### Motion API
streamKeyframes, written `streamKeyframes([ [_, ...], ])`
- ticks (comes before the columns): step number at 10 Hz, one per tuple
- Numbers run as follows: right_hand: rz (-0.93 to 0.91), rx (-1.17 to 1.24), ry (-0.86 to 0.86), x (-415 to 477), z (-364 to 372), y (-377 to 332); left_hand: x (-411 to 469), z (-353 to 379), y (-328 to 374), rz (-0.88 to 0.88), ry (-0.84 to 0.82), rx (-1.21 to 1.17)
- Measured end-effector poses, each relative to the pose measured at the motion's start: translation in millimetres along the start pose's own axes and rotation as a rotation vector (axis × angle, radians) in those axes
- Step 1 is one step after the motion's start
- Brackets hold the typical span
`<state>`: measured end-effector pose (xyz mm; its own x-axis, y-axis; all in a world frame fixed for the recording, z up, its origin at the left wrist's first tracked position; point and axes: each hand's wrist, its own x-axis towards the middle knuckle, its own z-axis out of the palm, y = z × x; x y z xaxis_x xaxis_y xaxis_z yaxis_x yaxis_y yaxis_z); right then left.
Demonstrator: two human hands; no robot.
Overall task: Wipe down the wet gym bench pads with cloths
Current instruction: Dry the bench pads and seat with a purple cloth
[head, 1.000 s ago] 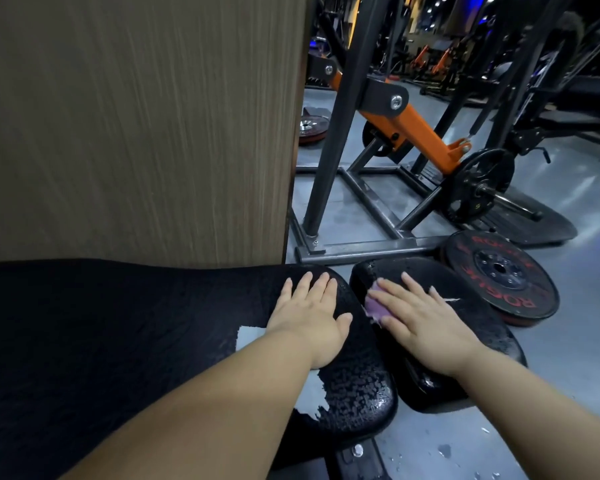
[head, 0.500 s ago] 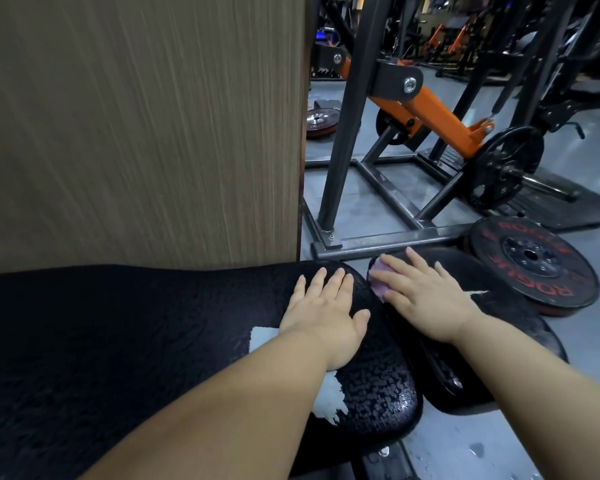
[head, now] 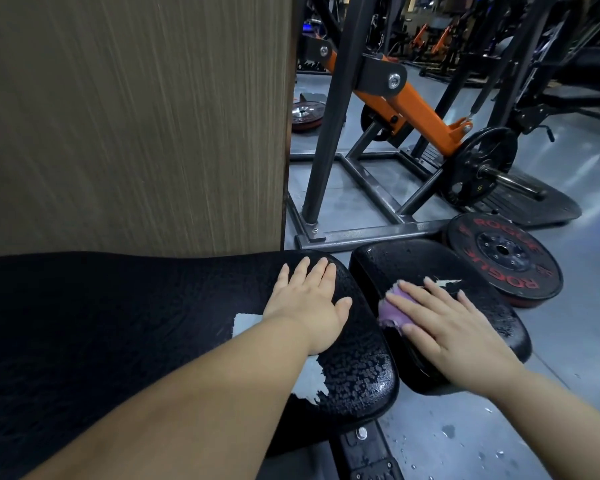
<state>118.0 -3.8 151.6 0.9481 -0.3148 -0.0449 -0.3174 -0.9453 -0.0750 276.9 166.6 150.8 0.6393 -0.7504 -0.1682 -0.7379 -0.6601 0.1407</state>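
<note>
A long black bench pad [head: 118, 323] runs from the left, beaded with water near its right end and torn there, showing white patches. My left hand [head: 309, 299] lies flat on that end, fingers apart, holding nothing. To the right is a smaller black seat pad [head: 413, 265], also wet and torn. My right hand [head: 444, 323] presses a purple cloth [head: 390, 311] flat against the seat pad's near-left part; only the cloth's left edge shows past my fingers.
A wood-grain panel [head: 136, 116] stands right behind the long pad. A dark steel rack frame [head: 361, 233] with an orange arm [head: 413, 105] sits on the grey floor beyond. A red-lettered weight plate [head: 506, 258] lies beside the seat pad. Water drops [head: 447, 431] spot the floor.
My right hand with the cloth has slid back toward me across the seat pad, from its far-left edge. My left hand stays flat on the long pad.
</note>
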Motion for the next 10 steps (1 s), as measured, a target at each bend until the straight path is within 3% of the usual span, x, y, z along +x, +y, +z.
streamKeyframes([
  [4,0.198,0.036,-0.038,125,-15,3,-1,-1,1,-0.008,-0.001,0.004],
  [5,0.175,0.040,-0.039,113,-16,2,-1,-1,1,-0.004,-0.001,0.000],
  [7,-0.026,-0.075,-0.045,2,-7,19,0,0,0,-0.001,0.001,-0.002],
  [8,-0.013,0.006,-0.026,-44,0,37,0,0,0,0.000,-0.003,0.000],
  [10,-0.023,0.042,0.029,-41,-9,27,0,1,-1,0.003,0.005,-0.004],
])
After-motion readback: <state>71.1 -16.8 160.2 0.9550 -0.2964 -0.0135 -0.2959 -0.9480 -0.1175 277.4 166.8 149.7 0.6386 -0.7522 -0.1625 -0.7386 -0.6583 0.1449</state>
